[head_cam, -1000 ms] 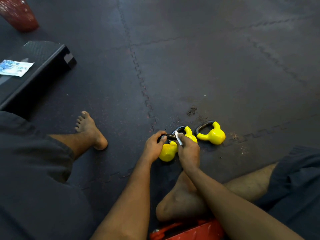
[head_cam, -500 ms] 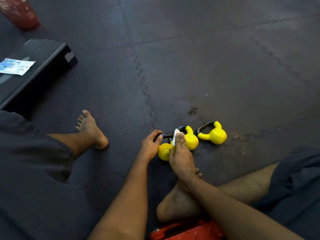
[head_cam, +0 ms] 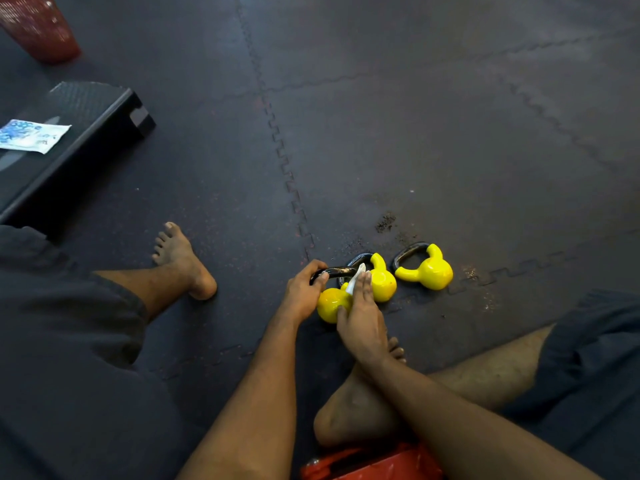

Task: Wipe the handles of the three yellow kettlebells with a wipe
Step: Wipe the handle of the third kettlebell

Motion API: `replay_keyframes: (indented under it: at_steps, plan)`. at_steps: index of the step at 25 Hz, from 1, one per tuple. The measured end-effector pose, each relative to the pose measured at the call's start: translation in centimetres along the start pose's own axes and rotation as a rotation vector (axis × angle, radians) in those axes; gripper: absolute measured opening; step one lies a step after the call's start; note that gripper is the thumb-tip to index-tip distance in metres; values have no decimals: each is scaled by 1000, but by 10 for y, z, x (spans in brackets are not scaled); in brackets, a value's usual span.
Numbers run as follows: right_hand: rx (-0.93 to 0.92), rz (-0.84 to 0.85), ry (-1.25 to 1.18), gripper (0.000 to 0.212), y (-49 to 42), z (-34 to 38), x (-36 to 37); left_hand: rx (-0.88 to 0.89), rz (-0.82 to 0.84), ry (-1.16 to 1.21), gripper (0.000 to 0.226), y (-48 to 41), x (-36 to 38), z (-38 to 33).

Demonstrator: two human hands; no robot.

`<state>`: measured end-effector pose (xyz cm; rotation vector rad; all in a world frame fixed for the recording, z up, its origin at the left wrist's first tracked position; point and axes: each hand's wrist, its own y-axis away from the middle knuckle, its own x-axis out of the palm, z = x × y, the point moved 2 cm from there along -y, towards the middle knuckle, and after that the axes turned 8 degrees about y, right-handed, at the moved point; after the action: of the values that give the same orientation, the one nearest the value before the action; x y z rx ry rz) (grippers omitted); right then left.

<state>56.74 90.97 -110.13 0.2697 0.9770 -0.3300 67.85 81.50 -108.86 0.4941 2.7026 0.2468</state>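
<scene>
Three small yellow kettlebells with dark handles lie on the dark rubber floor in front of me. The nearest kettlebell (head_cam: 329, 304) is tipped on its side, and my left hand (head_cam: 304, 295) grips its black handle (head_cam: 337, 272). My right hand (head_cam: 360, 315) presses a white wipe (head_cam: 356, 279) against that kettlebell where handle meets body, fingers stretched flat. The middle kettlebell (head_cam: 383, 281) lies just behind my right fingers. The third kettlebell (head_cam: 428, 270) lies apart to the right, untouched.
A black step platform (head_cam: 86, 133) at the left carries a blue-white wipe packet (head_cam: 31, 135). A red basket (head_cam: 38, 26) stands at the top left. My bare feet (head_cam: 183, 261) and legs frame the spot; a red object (head_cam: 370, 462) lies under my right foot.
My right hand slid forward from a closed pinch on the wipe to flat fingers over the near kettlebell. The left hand kept its grip on the handle.
</scene>
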Motion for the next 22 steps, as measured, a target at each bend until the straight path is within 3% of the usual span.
replay_keyframes:
  at_steps: [5,11,16,22]
  plan:
    - [-180,-165,-21,68,-6,5,-3,9,3,-13,12,1,-4,2]
    - [36,-224,-287,54,-23,-6,-13,58,68,-32,10,2,1,-3]
    - [-127,-292,-215,36,-20,-3,-15,67,60,-42,14,4,0,-4]
    - [27,-407,-318,26,-26,-2,-36,58,90,-59,13,5,2,-5]
